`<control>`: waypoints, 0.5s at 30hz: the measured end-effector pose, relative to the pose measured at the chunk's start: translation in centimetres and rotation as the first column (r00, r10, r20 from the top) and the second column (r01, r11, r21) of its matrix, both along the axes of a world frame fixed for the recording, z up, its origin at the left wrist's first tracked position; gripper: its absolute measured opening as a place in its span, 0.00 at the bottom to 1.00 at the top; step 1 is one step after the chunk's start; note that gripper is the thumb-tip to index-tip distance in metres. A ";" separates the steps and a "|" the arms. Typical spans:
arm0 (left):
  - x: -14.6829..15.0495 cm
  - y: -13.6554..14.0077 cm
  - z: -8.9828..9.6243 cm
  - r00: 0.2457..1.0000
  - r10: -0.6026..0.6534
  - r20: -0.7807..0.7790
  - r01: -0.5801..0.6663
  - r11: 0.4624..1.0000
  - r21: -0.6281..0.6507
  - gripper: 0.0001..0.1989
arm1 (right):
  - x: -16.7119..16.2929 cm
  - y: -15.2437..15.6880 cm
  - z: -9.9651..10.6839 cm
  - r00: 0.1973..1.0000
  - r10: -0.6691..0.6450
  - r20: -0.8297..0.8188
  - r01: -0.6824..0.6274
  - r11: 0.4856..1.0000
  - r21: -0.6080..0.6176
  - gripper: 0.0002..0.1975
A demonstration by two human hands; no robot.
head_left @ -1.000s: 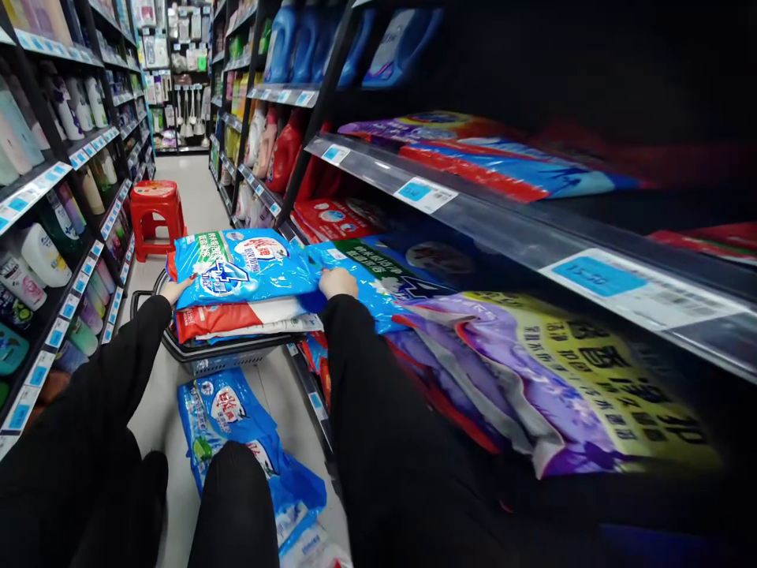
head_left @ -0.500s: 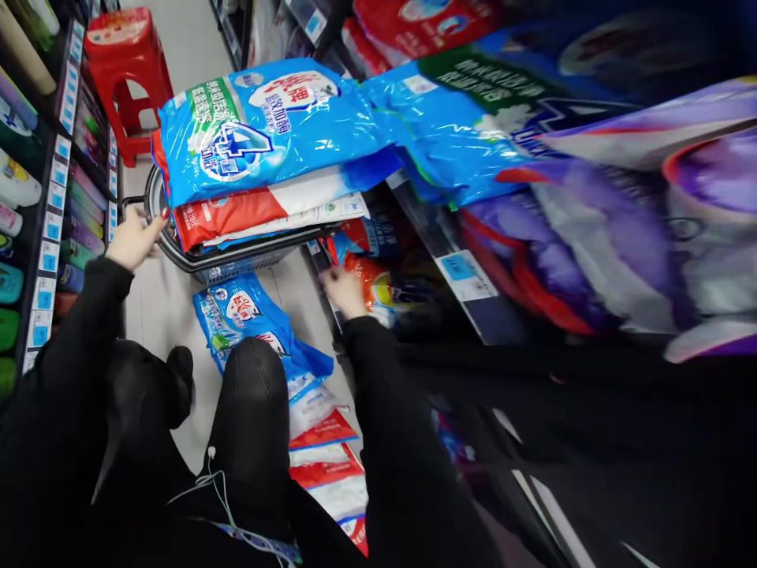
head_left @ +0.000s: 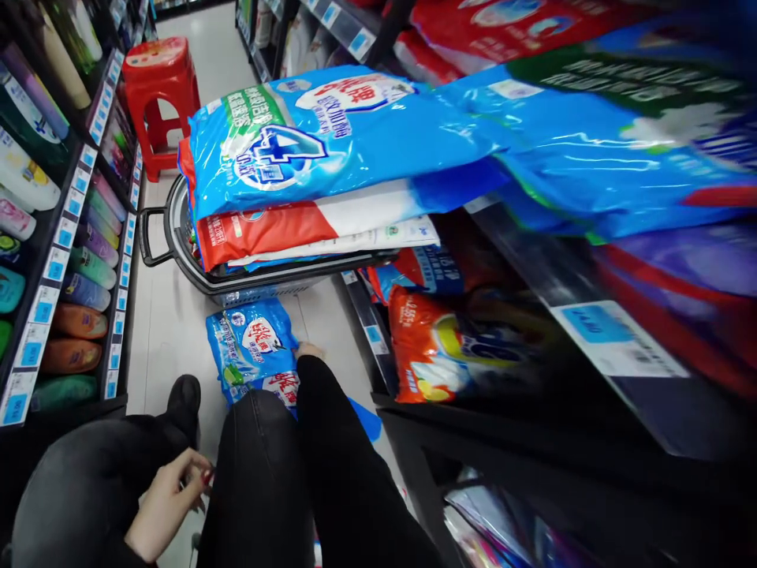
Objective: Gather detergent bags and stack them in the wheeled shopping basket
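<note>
My left hand (head_left: 171,501) hangs low between my knees, its fingers loosely bent and nothing visible in them. At the right edge of a blue laundry detergent bag (head_left: 251,347) on the floor is my right hand (head_left: 308,349); its fingers are mostly hidden, so a grip cannot be made out. Beyond that bag, a black-rimmed shopping basket (head_left: 154,237) stands in the aisle. A large blue detergent bag (head_left: 355,150) and a red and white bag (head_left: 277,229) lie stacked over the basket and reach toward the right shelf.
A red plastic stool (head_left: 159,102) stands behind the basket. Shelves of bottles (head_left: 88,268) line the left side. On the right shelves are an orange detergent bag (head_left: 426,347) and blue and purple bags, with a price label (head_left: 618,335) along the edge.
My left hand has left the basket's handle and come back near my knees. My right hand has moved from the right shelf's edge down to the blue bag on the floor.
</note>
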State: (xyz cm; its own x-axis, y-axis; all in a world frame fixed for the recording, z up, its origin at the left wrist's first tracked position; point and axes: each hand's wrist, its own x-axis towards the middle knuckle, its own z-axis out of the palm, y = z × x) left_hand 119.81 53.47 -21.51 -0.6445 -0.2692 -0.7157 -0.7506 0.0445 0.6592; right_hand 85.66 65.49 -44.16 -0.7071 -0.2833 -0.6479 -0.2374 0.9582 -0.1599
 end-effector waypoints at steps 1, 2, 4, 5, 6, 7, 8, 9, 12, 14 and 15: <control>-0.1 0.0 0.1 1.000 0.021 0.008 -0.021 0.999 -0.033 0.15 | 0.4 -0.2 0.0 0.998 0.062 -0.014 -0.063 0.998 -0.004 0.14; -0.3 0.1 0.2 1.000 0.028 0.015 -0.027 0.997 -0.068 0.14 | 0.8 -0.3 0.4 0.992 0.120 -0.028 -0.120 0.993 -0.005 0.15; -0.8 0.1 0.4 0.999 0.012 0.037 -0.007 0.992 -0.125 0.14 | 1.6 -0.6 1.7 0.977 0.207 -0.057 -0.207 0.978 -0.006 0.17; -1.0 0.1 0.2 0.999 0.010 0.047 -0.003 0.990 -0.143 0.14 | 2.0 -0.7 2.7 0.971 0.231 -0.066 -0.231 0.973 0.000 0.18; -1.2 0.2 -0.2 0.999 0.022 0.048 -0.014 0.988 -0.156 0.14 | 2.3 -0.9 3.9 0.967 0.246 -0.070 -0.246 0.969 0.009 0.18; -1.5 0.2 -0.9 0.998 0.055 0.041 -0.048 0.985 -0.165 0.15 | 2.7 -1.1 5.2 0.964 0.256 -0.073 -0.255 0.967 0.016 0.19; -1.7 0.3 -1.7 0.993 0.112 0.026 -0.107 0.980 -0.168 0.16 | 3.0 -1.3 6.5 0.961 0.267 -0.075 -0.267 0.964 0.017 0.19; -2.1 0.4 -2.8 0.981 0.192 0.008 -0.188 0.969 -0.162 0.17 | 3.4 -1.5 7.9 0.956 0.284 -0.080 -0.284 0.959 0.011 0.20; -3.8 1.0 -6.7 0.908 0.419 -0.019 -0.419 0.902 -0.103 0.21 | 4.5 -2.0 11.9 0.926 0.357 -0.122 -0.362 0.932 -0.017 0.20; -5.4 1.6 -9.0 0.878 0.478 -0.011 -0.477 0.875 -0.081 0.21 | 5.2 -2.3 14.2 0.906 0.394 -0.156 -0.401 0.916 -0.016 0.20; -6.3 1.8 -9.9 0.873 0.488 -0.009 -0.487 0.871 -0.069 0.21 | 5.5 -2.5 15.2 0.900 0.401 -0.170 -0.408 0.913 -0.011 0.20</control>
State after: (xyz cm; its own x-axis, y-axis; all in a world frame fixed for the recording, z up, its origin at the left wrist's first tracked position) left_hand 113.55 55.30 -31.45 -0.4133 -0.5947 -0.6895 -0.6937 -0.2849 0.6615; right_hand 91.13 62.98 -28.99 -0.6186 -0.5934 -0.5149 -0.6292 0.7667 -0.1276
